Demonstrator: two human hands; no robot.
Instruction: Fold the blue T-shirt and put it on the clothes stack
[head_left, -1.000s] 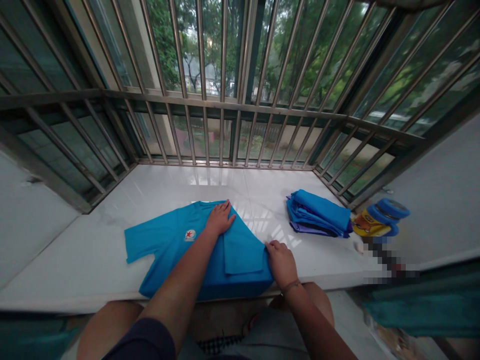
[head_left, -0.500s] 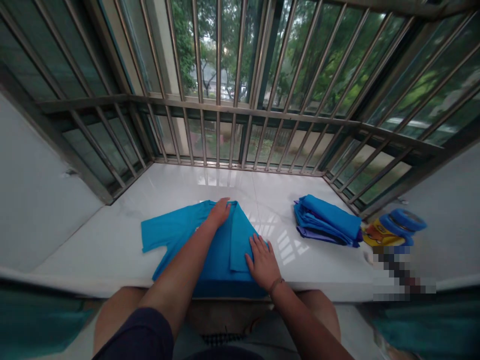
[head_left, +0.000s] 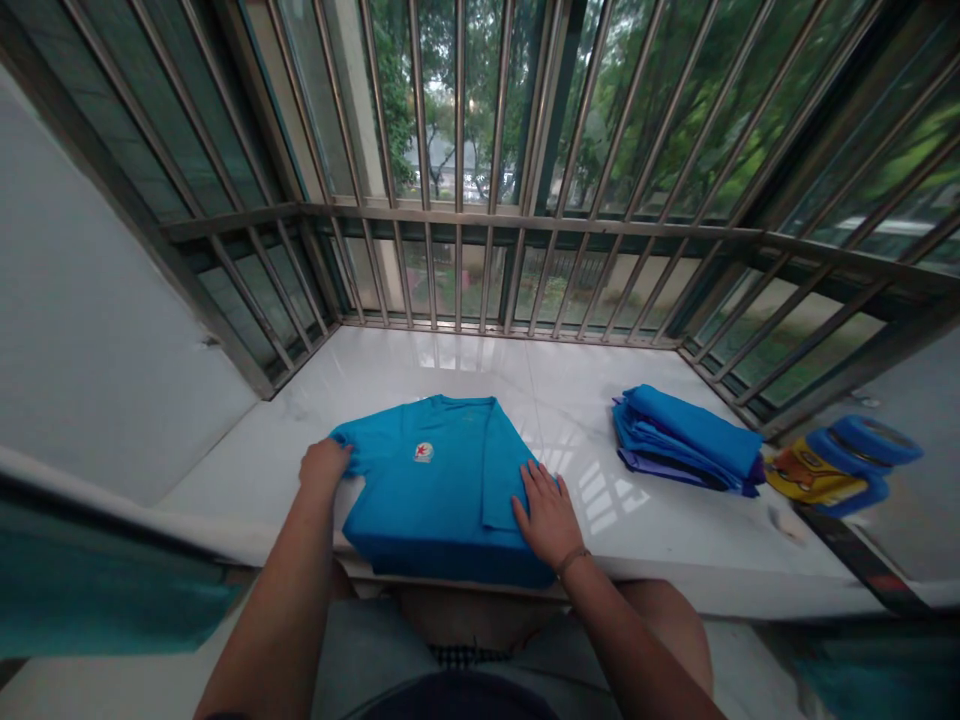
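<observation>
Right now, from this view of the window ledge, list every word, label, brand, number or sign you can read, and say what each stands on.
White badge on the blue T-shirt: a red star sign; no words can be made out.
Yellow label on the blue-capped container: a cartoon picture; any lettering is too blurred to read.
No other text can be read.

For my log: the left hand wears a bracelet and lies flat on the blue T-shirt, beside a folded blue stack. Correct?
No: the bracelet is on the right hand, not the left hand, as the head view shows. The right hand lies flat on the blue T-shirt, beside the folded blue stack.
</observation>
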